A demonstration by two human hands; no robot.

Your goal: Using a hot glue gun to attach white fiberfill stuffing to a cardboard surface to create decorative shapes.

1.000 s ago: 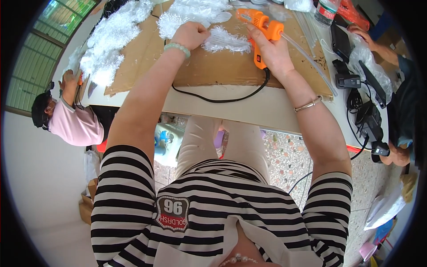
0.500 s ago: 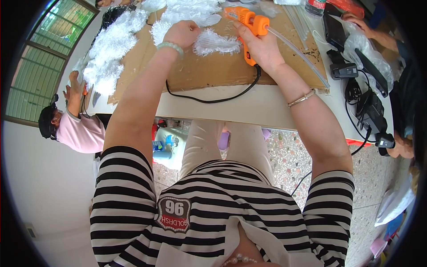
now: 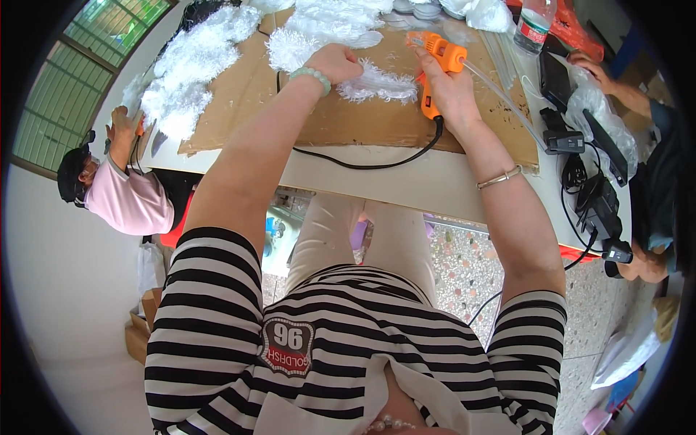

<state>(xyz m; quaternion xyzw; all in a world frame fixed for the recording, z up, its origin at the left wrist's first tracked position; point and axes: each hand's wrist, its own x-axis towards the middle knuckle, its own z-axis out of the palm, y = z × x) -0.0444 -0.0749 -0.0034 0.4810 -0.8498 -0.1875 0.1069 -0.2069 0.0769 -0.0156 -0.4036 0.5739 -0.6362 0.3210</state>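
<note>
"What do you hold?"
"My right fingers (image 3: 429,65) wrap the glue gun (image 3: 448,54); my left fingers (image 3: 351,67) sit narrow at the left end of the fringe (image 3: 384,83) (pinching or just touching, I can't tell)."
"Where's the fringe?"
"On the cardboard (image 3: 348,127), just left of the gun."

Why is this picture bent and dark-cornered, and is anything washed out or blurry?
Head view: the fisheye lens bows straight edges, as on the window, and blackens the corners; head view: the leftmost white pile nearly washes out, strands merging; head view: the orange glue gun in the right hand looks fairly sharp.
</note>
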